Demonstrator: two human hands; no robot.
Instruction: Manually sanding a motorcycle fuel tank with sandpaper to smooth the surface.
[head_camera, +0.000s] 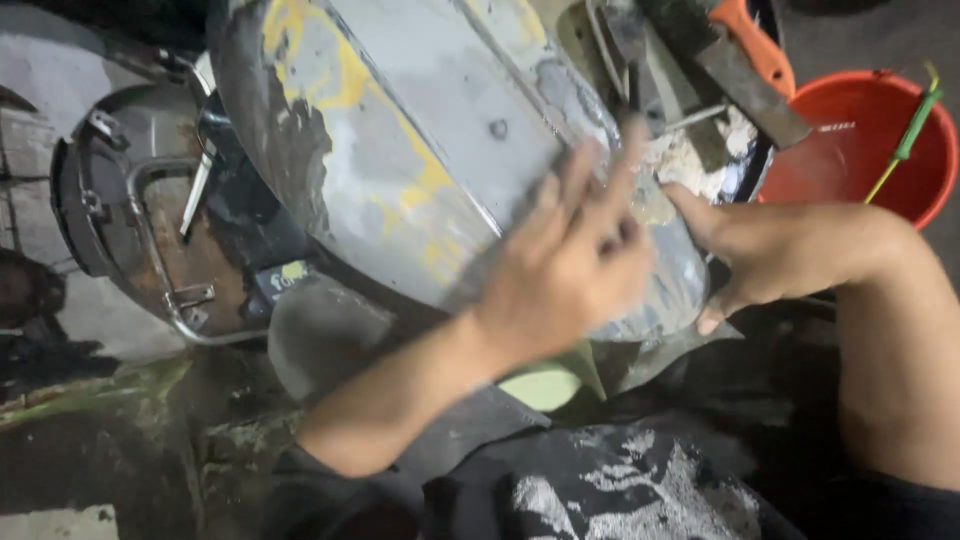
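A grey scooter body panel (420, 130) with patches of yellow paint and dark worn spots fills the middle of the view. My left hand (565, 265) lies flat on its lower right part, fingers together and blurred by motion. My right hand (775, 250) grips the panel's right edge, thumb on top, fingers wrapped under it. Whitish filler (690, 160) shows on the panel just above my right thumb.
A red bucket (860, 150) with a green-and-yellow stick (905, 140) stands at the upper right. A scraper with an orange handle (750, 50) lies at the top. The scooter's dark rear and metal rack (160, 250) are at the left. Dirty floor lies below.
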